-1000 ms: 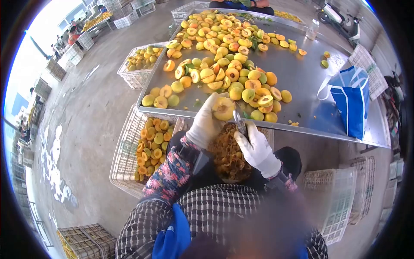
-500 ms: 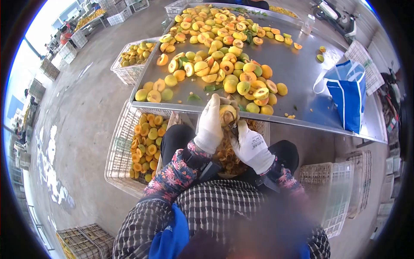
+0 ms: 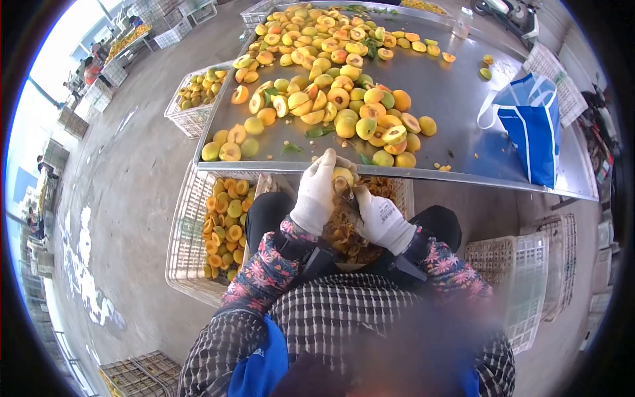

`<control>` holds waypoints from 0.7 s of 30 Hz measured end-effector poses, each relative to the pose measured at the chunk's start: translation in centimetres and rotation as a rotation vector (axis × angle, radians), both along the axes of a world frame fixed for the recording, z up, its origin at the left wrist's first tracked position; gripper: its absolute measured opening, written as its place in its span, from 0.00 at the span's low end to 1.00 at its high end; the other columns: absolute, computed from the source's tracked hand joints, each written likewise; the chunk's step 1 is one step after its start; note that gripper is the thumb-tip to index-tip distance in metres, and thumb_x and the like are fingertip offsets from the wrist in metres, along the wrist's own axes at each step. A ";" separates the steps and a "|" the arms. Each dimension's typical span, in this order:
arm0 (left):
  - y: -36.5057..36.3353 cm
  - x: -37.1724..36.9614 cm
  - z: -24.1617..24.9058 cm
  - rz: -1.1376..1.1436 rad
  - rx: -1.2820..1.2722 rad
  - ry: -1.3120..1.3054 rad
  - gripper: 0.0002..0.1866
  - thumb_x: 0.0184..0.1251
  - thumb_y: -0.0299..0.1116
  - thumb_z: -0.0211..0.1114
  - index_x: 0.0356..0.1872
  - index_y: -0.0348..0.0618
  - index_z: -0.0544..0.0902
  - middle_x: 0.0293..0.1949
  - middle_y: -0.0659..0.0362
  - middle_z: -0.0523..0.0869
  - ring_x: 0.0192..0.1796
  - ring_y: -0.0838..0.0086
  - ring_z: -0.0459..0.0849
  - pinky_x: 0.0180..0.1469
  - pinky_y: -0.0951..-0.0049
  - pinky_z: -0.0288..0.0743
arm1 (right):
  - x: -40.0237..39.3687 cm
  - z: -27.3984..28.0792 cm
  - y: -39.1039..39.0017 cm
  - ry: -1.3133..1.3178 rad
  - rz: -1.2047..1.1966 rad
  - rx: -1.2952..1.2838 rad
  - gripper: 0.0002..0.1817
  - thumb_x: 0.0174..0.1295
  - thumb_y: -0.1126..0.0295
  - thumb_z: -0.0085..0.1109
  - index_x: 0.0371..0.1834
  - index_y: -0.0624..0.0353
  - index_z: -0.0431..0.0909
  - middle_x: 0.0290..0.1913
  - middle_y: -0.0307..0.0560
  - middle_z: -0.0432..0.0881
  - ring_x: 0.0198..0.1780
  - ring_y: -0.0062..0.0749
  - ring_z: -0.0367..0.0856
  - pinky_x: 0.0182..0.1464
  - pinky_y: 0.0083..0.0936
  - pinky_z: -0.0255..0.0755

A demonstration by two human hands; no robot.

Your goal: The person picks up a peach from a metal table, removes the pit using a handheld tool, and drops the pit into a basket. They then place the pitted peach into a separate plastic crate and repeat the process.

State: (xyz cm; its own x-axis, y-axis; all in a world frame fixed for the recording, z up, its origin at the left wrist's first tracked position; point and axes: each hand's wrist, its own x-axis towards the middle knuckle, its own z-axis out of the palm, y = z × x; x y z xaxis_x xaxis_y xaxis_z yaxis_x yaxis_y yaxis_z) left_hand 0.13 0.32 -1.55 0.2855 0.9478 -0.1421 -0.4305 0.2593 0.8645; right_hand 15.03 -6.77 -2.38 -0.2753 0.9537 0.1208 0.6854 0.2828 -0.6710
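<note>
In a white glove, my left hand [image 3: 317,193] is closed round a yellow fruit half [image 3: 342,178] just in front of the table's front edge. My right hand [image 3: 382,220], gloved too, is closed on a small dark tool [image 3: 350,195] that touches the fruit. Its exact shape is too small to make out. Below both hands lies a crate of brownish scraps [image 3: 344,231]. Halved yellow fruits [image 3: 370,111] are heaped on the metal table [image 3: 450,132] beyond, with a few green leaves [image 3: 320,132] among them.
To the left of my knees stands a crate of fruit halves [image 3: 228,221], with another crate [image 3: 192,122] behind it. A blue bag [image 3: 529,135] and a clear bottle [image 3: 463,23] are on the table. White crates [image 3: 506,264] stand at the right. People work far left.
The view has shifted slightly, and the table sits a little higher in it. Both hands have moved slightly left, still with the fruit between them, and the fruit is tilted differently.
</note>
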 end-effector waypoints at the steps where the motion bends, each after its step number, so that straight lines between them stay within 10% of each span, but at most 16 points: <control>1: 0.1 0.0 0.1 -0.001 0.008 0.045 0.24 0.79 0.49 0.48 0.38 0.36 0.79 0.35 0.51 0.85 0.35 0.65 0.85 0.39 0.69 0.82 | -0.5 -0.5 -0.2 0.064 -0.024 0.012 0.18 0.66 0.66 0.55 0.51 0.66 0.64 0.31 0.69 0.80 0.35 0.66 0.80 0.36 0.53 0.73; 10: 0.4 0.0 -0.6 0.005 0.008 0.162 0.20 0.79 0.45 0.51 0.38 0.36 0.80 0.33 0.53 0.86 0.33 0.68 0.86 0.34 0.71 0.81 | 0.0 -1.7 0.2 0.017 0.041 -0.096 0.24 0.66 0.65 0.56 0.59 0.69 0.62 0.35 0.70 0.79 0.38 0.67 0.80 0.36 0.50 0.71; 17: -0.4 1.0 0.4 0.148 -0.006 0.014 0.22 0.78 0.46 0.51 0.35 0.35 0.80 0.33 0.52 0.86 0.35 0.68 0.86 0.39 0.71 0.81 | -1.5 -2.9 -0.1 0.577 0.059 -0.137 0.26 0.72 0.59 0.53 0.63 0.67 0.62 0.37 0.49 0.81 0.36 0.40 0.80 0.40 0.33 0.74; 21: 1.6 0.0 -0.3 -0.093 0.078 0.004 0.21 0.78 0.44 0.51 0.35 0.34 0.80 0.33 0.50 0.86 0.33 0.66 0.86 0.36 0.68 0.82 | -0.5 -0.9 0.5 0.841 0.069 -0.504 0.18 0.75 0.58 0.49 0.58 0.59 0.66 0.28 0.38 0.74 0.22 0.26 0.72 0.26 0.23 0.70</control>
